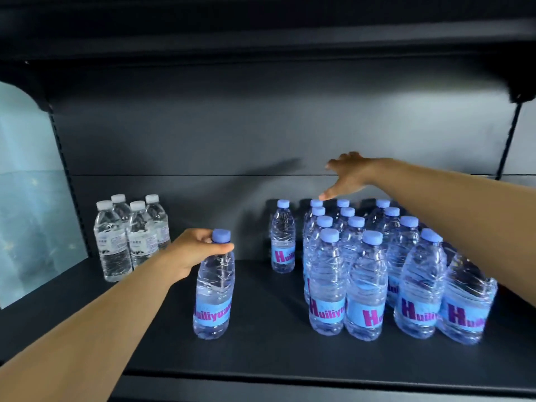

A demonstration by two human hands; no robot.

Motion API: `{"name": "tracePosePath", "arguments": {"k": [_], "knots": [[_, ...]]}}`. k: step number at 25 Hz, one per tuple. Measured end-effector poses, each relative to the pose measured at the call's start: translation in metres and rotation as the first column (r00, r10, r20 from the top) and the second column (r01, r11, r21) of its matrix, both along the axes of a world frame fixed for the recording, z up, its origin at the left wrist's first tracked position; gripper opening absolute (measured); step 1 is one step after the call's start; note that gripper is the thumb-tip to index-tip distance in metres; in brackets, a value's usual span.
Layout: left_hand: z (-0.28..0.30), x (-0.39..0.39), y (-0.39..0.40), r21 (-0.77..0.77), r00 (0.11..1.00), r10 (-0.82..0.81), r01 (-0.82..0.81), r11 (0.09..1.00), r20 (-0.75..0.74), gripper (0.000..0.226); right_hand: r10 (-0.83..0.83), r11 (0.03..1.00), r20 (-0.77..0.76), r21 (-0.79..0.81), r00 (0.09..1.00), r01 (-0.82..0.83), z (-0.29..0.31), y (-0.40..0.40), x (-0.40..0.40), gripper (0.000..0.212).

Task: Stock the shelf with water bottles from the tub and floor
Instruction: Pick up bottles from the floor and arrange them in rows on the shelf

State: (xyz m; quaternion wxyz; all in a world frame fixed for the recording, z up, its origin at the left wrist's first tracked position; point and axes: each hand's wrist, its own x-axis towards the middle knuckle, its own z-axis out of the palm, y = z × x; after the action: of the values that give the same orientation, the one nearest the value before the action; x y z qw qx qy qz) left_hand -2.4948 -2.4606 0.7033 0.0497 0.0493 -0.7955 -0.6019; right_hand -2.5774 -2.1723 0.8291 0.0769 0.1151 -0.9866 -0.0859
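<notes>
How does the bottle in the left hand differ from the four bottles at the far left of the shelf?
The held bottle has a blue cap and a blue label; the four white-capped bottles have white caps and pale labels. The left hand grips the held bottle alone at its neck; the four stand clustered, untouched. All stand upright on the shelf.

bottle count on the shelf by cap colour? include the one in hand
White-capped bottles: 4, grouped at the left of the shelf.
Blue-capped bottles: 16 visible. That is 14 in the right block, 1 standing alone behind, and 1 gripped at the neck by the left hand. The right arm may hide more.
Total: 20 visible.
</notes>
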Motion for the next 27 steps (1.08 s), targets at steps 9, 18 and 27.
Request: {"name": "tracePosePath", "arguments": {"k": [9, 18, 27], "knots": [[0.016, -0.095, 0.086, 0.002, 0.989, 0.037, -0.038, 0.999, -0.140, 0.030, 0.030, 0.988, -0.073, 0.153, 0.997, -0.019, -0.025, 0.061, 0.026, 0.084], [-0.014, -0.151, 0.116, -0.068, 0.996, 0.004, -0.011, 0.998, -0.094, 0.044, -0.055, 0.998, -0.001, 0.028, 0.998, 0.055, -0.041, 0.097, 0.012, 0.082], [-0.008, -0.153, 0.114, -0.264, 0.996, -0.024, 0.001, 0.964, -0.083, 0.038, -0.035, 0.999, -0.008, -0.001, 0.999, 0.035, -0.037, 0.099, 0.019, 0.075]]}}
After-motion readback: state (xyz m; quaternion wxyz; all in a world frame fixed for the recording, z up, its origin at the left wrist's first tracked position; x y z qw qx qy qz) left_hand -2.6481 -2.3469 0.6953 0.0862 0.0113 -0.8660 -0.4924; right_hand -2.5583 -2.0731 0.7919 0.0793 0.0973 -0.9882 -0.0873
